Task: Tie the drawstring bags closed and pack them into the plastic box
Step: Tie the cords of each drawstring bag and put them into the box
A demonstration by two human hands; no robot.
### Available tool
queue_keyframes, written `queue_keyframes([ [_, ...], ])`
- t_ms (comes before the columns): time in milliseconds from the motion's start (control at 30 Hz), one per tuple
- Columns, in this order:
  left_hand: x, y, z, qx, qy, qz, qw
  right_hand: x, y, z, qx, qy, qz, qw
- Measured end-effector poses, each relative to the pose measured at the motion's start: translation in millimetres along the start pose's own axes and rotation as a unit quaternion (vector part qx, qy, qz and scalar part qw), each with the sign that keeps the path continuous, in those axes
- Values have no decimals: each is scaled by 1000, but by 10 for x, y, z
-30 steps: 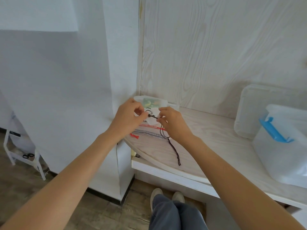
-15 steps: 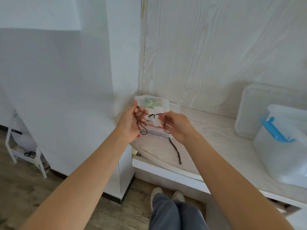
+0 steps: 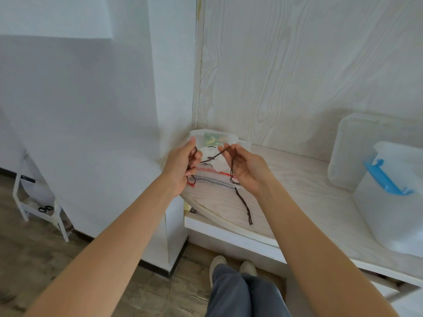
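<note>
Nearest, bare shelf surface [image 3: 309, 202] is left open between the curved front edge and the hands. The dark drawstring [image 3: 211, 158] is pinched taut between the left hand [image 3: 183, 167] and the right hand [image 3: 246, 167], a small knot at midspan, one tail trailing toward the edge. The white drawstring bag [image 3: 214, 145] is tucked into the far-left corner. The plastic box [image 3: 393, 202] is set at the right, well apart.

Both hands are up over the pale wood tabletop [image 3: 297, 191], the left hand [image 3: 180, 167] and right hand [image 3: 246, 168] each pinching the dark drawstring [image 3: 211, 157], a small knot sitting between them. The white drawstring bag [image 3: 214, 143] lies flat in the corner, and the plastic box [image 3: 393, 202] with a blue latch [image 3: 384, 177] sits off to the right.
</note>
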State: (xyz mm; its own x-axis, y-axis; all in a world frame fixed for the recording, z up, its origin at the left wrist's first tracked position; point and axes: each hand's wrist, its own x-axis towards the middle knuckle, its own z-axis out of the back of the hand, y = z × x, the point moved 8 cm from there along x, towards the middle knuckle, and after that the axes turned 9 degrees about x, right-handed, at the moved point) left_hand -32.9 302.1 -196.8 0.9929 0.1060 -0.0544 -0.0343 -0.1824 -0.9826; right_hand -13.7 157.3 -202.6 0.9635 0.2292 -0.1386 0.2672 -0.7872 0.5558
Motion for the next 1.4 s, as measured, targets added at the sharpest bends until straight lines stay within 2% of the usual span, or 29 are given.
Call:
queue_keyframes([
  [100, -69, -158, -131, 43, 34, -37, 998, -1, 13, -63, -96, 22, 22, 995],
  [200, -135, -345, -263, 181, 61, -106, 976, -47, 35, -191, -221, 60, 64, 971],
  [267, -163, -482, -311, 306, 74, -165, 935, -58, 51, -255, -298, 66, 91, 948],
  [333, -166, -607, -329, 443, 72, -229, 864, -32, 64, -285, -349, 57, 108, 929],
  [400, -166, -700, -323, 528, 59, -271, 803, 10, 64, -300, -395, 49, 123, 909],
  [500, -174, -741, -340, 562, 86, -273, 776, 43, 43, -331, -455, 48, 128, 880],
  [600, -189, -741, -362, 585, 115, -257, 761, 43, 40, -367, -459, 46, 126, 879],
  [700, -227, -790, -418, 609, 125, -278, 732, 50, 70, -390, -460, 23, 132, 878],
  [833, -190, -845, -380, 605, 100, -304, 729, 53, 60, -438, -486, 27, 138, 862],
  [967, -66, -893, -311, 615, 72, -296, 728, 59, -25, -460, -473, 66, 118, 871],
  [1100, 38, -937, -326, 630, 78, -295, 714, 61, -14, -410, -468, 73, 113, 873],
  [1233, 144, -972, -325, 619, 96, -275, 729, 86, -9, -367, -485, 104, 92, 864],
  [1400, 256, -970, -368, 608, 102, -258, 743, 118, -69, -316, -423, 130, 0, 897],
])
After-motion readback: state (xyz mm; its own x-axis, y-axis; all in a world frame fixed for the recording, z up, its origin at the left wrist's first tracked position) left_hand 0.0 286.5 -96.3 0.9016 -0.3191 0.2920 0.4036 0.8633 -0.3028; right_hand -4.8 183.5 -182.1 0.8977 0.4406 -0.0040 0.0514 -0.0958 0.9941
